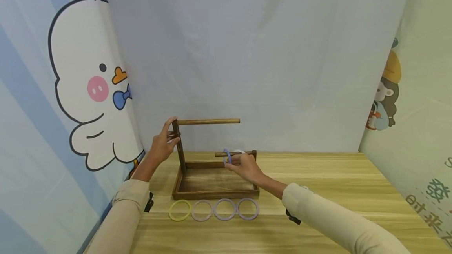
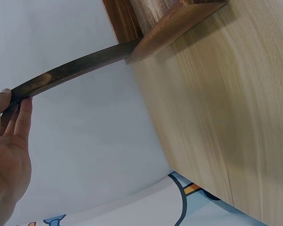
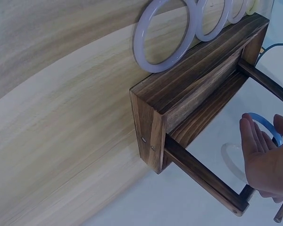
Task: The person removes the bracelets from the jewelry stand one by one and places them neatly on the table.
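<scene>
A dark wooden rack (image 1: 216,196) has a tray base, a tall left post (image 1: 180,150) and a short right post, each with a rod. In the head view, my left hand (image 1: 162,148) grips the tall post near its top, beside the upper rod (image 1: 208,121). My right hand (image 1: 247,167) pinches a blue ring (image 1: 228,156) at the lower rod (image 1: 219,154); the rod's free end sticks out left of the ring, which appears to be around it. Behind that hand, a white ring (image 3: 228,162) hangs on the lower rod, partly hidden.
On the wooden table (image 1: 318,183), a yellow ring (image 1: 170,211), a pale pinkish ring (image 1: 193,211) and two pale purple rings lie in a row before the rack. A white curtain (image 1: 268,69) stands behind, with printed cloths on both sides.
</scene>
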`<state>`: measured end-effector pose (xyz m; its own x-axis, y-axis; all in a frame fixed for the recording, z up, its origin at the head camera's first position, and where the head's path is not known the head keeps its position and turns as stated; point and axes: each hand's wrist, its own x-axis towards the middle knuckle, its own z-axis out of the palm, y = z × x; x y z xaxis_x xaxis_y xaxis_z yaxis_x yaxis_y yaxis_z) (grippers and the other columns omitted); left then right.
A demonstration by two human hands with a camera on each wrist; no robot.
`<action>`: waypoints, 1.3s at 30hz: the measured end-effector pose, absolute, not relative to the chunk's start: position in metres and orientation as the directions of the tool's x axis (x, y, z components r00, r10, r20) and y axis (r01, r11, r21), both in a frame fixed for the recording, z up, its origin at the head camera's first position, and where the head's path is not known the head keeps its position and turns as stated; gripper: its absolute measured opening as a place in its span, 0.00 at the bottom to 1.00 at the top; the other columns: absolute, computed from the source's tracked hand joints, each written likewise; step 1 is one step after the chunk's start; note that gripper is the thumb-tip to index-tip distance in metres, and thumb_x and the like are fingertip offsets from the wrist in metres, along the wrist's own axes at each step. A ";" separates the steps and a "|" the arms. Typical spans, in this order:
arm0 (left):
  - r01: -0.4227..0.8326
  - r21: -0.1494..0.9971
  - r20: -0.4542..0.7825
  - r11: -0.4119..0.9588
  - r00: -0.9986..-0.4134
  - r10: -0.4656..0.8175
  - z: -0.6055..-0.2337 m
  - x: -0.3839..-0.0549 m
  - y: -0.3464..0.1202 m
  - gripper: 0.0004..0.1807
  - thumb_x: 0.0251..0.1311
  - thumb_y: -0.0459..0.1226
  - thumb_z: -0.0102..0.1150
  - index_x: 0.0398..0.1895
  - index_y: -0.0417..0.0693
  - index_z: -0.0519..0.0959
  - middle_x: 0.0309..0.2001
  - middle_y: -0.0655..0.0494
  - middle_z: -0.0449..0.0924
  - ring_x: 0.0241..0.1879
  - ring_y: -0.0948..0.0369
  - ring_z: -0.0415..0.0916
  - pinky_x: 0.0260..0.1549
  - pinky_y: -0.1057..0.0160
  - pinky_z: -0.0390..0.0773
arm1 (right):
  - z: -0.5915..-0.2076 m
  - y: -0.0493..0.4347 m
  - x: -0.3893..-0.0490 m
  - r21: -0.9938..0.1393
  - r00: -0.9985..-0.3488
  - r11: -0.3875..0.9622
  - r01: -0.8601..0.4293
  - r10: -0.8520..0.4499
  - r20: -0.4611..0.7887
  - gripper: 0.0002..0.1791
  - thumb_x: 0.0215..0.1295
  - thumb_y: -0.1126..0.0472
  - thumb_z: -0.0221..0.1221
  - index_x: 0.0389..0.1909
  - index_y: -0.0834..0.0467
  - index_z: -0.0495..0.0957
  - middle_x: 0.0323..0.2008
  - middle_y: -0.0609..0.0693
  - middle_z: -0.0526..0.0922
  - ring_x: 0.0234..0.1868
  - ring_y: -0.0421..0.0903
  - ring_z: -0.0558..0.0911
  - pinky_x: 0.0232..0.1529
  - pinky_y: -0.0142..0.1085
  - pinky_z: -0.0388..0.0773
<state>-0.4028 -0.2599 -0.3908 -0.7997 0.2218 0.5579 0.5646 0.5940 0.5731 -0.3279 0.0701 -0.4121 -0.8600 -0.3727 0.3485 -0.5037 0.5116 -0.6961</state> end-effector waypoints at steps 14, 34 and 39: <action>0.554 0.584 0.549 0.594 -0.808 0.214 -0.390 -0.401 -0.262 0.44 0.69 0.23 0.62 0.82 0.57 0.54 0.56 0.27 0.81 0.56 0.36 0.82 0.54 0.42 0.85 | -0.417 0.068 -0.327 -0.716 -0.856 0.475 -0.512 -0.358 0.374 0.08 0.71 0.70 0.63 0.46 0.71 0.86 0.40 0.63 0.90 0.46 0.61 0.90 0.38 0.36 0.91; 0.549 0.590 0.539 0.593 -0.814 0.217 -0.388 -0.400 -0.261 0.44 0.69 0.23 0.62 0.82 0.56 0.54 0.57 0.25 0.79 0.56 0.36 0.81 0.56 0.42 0.84 | -0.417 0.056 -0.326 -0.785 -0.862 0.389 -0.483 -0.371 0.346 0.11 0.72 0.73 0.61 0.51 0.77 0.81 0.46 0.71 0.87 0.41 0.60 0.91 0.39 0.36 0.91; 0.551 0.590 0.540 0.590 -0.813 0.218 -0.390 -0.402 -0.262 0.43 0.69 0.23 0.61 0.82 0.53 0.54 0.57 0.25 0.79 0.56 0.36 0.81 0.56 0.42 0.84 | -0.417 0.052 -0.326 -0.796 -0.864 0.375 -0.475 -0.371 0.341 0.12 0.72 0.73 0.61 0.51 0.78 0.81 0.45 0.71 0.87 0.40 0.61 0.90 0.41 0.48 0.91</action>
<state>-0.4016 -0.2615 -0.3896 -0.8126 0.2180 0.5405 0.5508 0.5902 0.5901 -0.3263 0.0520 -0.4173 -0.8638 -0.3711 0.3407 -0.4751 0.3754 -0.7958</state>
